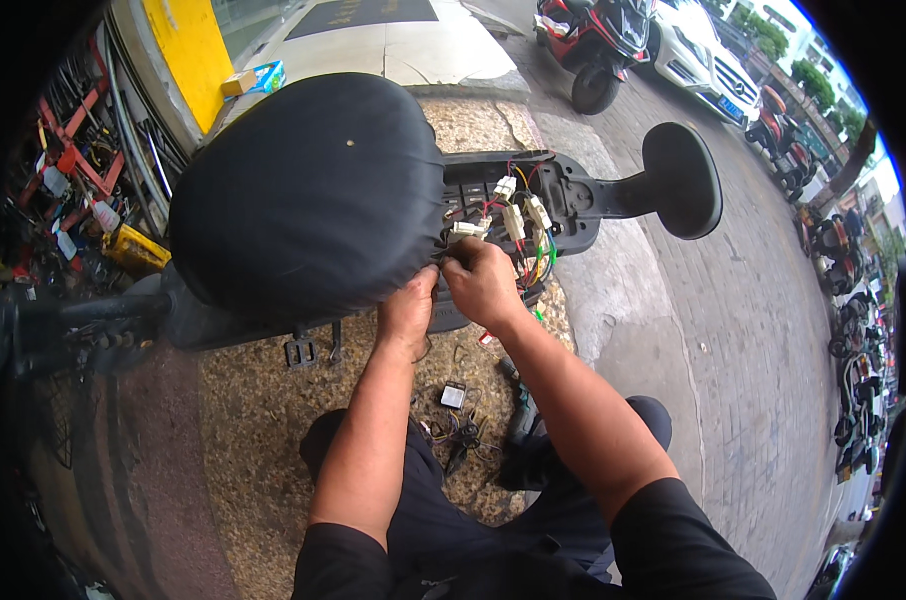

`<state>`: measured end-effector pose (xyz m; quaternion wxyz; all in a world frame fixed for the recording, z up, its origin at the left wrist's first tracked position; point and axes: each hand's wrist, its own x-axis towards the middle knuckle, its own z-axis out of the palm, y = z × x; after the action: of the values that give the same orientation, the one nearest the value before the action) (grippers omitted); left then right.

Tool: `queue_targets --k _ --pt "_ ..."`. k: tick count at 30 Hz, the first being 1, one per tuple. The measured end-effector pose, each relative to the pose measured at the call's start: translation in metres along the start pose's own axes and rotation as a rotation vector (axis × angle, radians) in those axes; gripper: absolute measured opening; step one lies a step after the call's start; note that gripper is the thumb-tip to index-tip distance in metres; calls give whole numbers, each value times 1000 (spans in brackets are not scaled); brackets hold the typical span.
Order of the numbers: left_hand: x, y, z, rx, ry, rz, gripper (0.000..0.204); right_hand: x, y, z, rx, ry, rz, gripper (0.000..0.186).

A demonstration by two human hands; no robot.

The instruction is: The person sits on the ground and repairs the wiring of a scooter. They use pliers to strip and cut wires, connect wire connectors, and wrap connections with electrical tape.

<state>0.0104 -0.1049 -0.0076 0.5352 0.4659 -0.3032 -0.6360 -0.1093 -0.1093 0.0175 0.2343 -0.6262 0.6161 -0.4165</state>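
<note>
A scooter or e-bike with a big black seat (303, 190) stands across in front of me, its open rear compartment (571, 232) full of wiring. My left hand (409, 308) is closed at the seat's right edge, fingertips against the compartment. Beside it, my right hand (483, 283) pinches among the wires; the fingers hide what either hand holds. Just above the right fingers lies a white plug connector (466, 231). More white connectors (514, 222) with red, blue, green and yellow wires crowd the compartment to the right.
A black padded backrest (683, 180) juts out at the right. On the pebbled ground between my legs lie a small boxy part (454, 395), a tangle of wires (466, 432) and a grey-green tool (523, 412). Parts clutter (83, 190) fills the left; a red scooter (595, 50) stands beyond.
</note>
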Motion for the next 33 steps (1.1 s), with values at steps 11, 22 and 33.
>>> queue_targets --k 11,22,33 --pt "7 -9 -3 70 12 61 3 2 2 3 58 51 20 20" --pt "14 -20 -5 62 4 208 6 -33 0 -2 -96 109 -285 23" --pt "8 -23 -5 631 108 521 11 -18 -4 -14 -256 -121 -220 18"
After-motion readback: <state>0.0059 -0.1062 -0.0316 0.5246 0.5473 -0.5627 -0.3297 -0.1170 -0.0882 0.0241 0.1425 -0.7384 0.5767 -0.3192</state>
